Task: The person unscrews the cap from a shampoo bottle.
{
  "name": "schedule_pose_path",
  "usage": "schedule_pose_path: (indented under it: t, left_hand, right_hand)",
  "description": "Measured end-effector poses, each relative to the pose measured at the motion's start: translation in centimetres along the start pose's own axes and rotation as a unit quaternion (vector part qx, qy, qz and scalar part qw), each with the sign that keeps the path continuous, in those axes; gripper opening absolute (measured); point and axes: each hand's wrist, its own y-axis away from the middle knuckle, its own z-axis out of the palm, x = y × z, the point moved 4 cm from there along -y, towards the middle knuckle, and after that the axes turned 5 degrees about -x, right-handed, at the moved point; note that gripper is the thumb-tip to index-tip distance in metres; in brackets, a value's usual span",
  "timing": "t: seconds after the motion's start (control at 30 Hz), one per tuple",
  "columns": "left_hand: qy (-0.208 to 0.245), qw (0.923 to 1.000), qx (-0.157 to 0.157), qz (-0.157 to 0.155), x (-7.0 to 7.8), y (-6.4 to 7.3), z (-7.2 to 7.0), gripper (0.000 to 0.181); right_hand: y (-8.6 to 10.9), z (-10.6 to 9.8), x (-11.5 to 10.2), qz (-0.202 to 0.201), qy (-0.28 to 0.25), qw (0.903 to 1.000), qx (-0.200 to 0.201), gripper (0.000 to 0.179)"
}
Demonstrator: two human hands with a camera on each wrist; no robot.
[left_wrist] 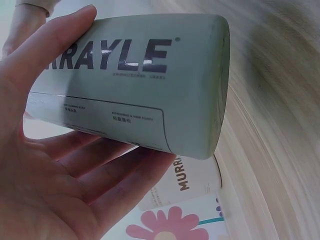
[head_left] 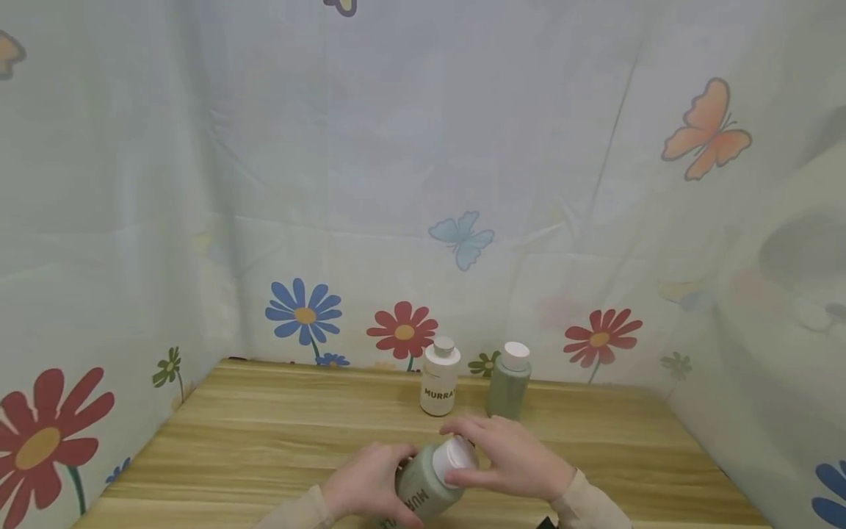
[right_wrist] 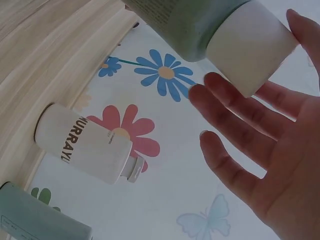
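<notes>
A pale green bottle with MURRAYLE lettering is tilted above the near part of the table, its white cap toward the upper right. My left hand grips its body, thumb on one side and fingers curled beneath, as the left wrist view shows. With thumb and fingers, my right hand holds the cap. The cap sits on the bottle's neck in the right wrist view, where the ring and little fingers are off it. The bottle's bottom faces the table in the left wrist view.
Behind the hands stand a white MURRAYLE bottle with a narrow cap and, to its right, a second green bottle with a white cap. The wooden table ends at a curtain printed with flowers and butterflies.
</notes>
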Motion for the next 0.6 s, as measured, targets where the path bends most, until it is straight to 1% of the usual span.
schedule_pose_path:
  t: [0.1,0.27,0.37,0.5,0.57,0.6]
  left_hand:
    - [-0.005,1.0,0.001,0.003,0.06,0.02,-0.04,0.057]
    - [-0.005,1.0,0.0,0.008,0.12,0.09,-0.03,0.058]
    - [0.0,1.0,-0.002,0.009,0.09,0.16,0.0,0.057]
    - [0.008,0.9999,-0.005,0.007,0.0,0.27,0.03,0.058]
    - [0.009,0.9999,-0.005,0.009,0.01,0.32,0.04,0.058]
    - [0.009,0.9999,-0.005,0.008,0.01,0.35,0.04,0.058]
  right_hand:
    - [-0.03,-0.05,-0.06,-0.01,0.014,0.9998,0.011,0.041]
    - [0.05,-0.15,-0.26,-0.042,0.023,0.9987,0.017,0.036]
    - [0.07,-0.18,-0.4,-0.075,0.016,0.9969,0.018,0.037]
    - [0.08,-0.22,-0.76,-0.124,0.004,0.9921,0.018,0.042]
    - [0.13,-0.25,-0.95,-0.14,-0.003,0.9901,0.017,0.045]
    - [0.16,-0.21,-0.98,-0.141,-0.009,0.9899,0.016,0.045]
